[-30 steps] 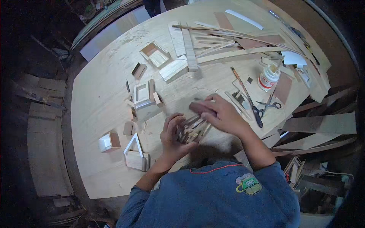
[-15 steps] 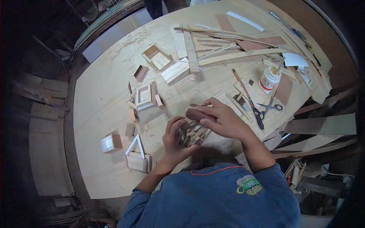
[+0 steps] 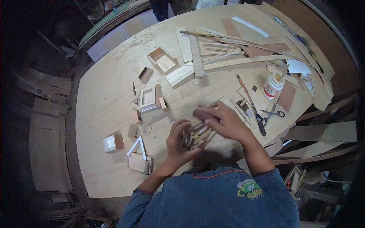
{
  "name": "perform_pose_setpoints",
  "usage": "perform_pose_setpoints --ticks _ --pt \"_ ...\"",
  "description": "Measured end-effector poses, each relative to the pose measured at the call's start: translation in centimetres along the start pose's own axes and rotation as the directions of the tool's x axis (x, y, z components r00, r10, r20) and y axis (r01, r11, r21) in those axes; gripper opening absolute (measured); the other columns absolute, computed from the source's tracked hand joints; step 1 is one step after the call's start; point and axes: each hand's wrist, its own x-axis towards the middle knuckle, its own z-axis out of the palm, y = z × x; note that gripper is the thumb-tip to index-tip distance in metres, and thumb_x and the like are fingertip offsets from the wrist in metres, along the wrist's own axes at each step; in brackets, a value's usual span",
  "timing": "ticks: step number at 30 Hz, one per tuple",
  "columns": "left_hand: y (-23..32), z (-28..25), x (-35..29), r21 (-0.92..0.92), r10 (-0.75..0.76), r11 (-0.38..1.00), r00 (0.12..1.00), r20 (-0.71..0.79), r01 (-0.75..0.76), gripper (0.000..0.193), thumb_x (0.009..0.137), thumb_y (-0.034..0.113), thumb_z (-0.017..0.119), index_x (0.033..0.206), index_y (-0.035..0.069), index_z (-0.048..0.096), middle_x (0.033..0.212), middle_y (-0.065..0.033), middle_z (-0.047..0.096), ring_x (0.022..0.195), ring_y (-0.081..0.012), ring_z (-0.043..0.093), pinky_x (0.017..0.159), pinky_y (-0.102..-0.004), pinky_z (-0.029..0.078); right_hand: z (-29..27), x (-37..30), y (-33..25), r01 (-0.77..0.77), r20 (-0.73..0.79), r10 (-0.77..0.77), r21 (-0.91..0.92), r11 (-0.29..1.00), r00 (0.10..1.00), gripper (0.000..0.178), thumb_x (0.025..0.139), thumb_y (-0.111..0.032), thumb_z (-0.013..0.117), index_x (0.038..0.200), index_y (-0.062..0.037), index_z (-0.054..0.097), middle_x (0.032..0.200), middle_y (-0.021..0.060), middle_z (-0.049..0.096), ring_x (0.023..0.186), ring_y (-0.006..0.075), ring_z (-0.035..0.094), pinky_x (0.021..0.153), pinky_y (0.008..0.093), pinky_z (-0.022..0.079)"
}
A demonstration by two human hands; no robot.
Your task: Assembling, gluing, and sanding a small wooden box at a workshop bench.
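Watching from afar, I had the left hand [image 3: 177,144] nearest me, its fingers curled and its thumb set apart around the side of a small wooden piece [image 3: 198,137], seemingly built of thin, pale sticks. I judged the piece light and stiff, dry rather than slippery, but fragile wherever a stick end jutted out. The safest hold seemed to be around its broad sides, with little squeeze. It sat in the hollow of the left hand, between that palm and the right hand [image 3: 229,121]; whether it rested on the desk [image 3: 99,91] or was held above it, I could not tell.

Just beyond its upper end, the right hand was partly closed, with a dark brown block [image 3: 203,114] gripped between thumb and fingers. Blur hid whether block and piece touched. The block looked firm and light, best taken by its long sides.

Farther off to the right lay the scissors [image 3: 272,113], then a white jar [image 3: 273,86]; an open box [image 3: 166,64] stood beyond the hands, to their left.
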Motion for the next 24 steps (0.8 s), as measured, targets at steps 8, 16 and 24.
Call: perform_pose_setpoints --ticks 8,16,24 --pt "0.1 -0.1 0.7 0.004 -0.052 0.999 0.998 -0.034 0.053 0.067 0.054 0.014 0.080 0.112 0.002 0.048 0.111 -0.0178 0.051 0.097 -0.0304 0.057 0.082 -0.0364 0.049 -0.4 0.1 0.6 0.018 -0.021 -0.019 -0.069 0.997 1.000 0.041 0.081 -0.026 0.060 0.121 -0.0182 0.058 0.106 0.0160 0.055 0.096 0.0329 0.056 0.083 0.0401 0.047" --pt "-0.2 0.1 0.8 -0.047 -0.149 0.988 0.987 -0.062 0.146 0.064 0.054 0.014 0.080 0.110 0.003 0.048 0.109 -0.0164 0.051 0.100 -0.0277 0.055 0.084 -0.0353 0.047 0.1 0.0 0.0 -0.029 -0.039 0.025 -0.099 0.995 0.999 0.041 0.080 -0.026 0.061 0.120 -0.0160 0.058 0.103 0.0166 0.055 0.095 0.0342 0.056 0.081 0.0411 0.047" --pt "-0.2 -0.2 0.8 0.002 -0.126 0.992 0.990 -0.070 0.127 0.065 0.056 0.016 0.081 0.109 0.002 0.048 0.106 -0.0138 0.051 0.098 -0.0253 0.054 0.086 -0.0330 0.045 -0.8 -0.1 -1.1 -0.021 -0.010 0.020 -0.222 0.975 1.000 0.043 0.080 -0.024 0.061 0.122 -0.0140 0.056 0.109 0.0153 0.054 0.100 0.0328 0.054 0.084 0.0393 0.046"
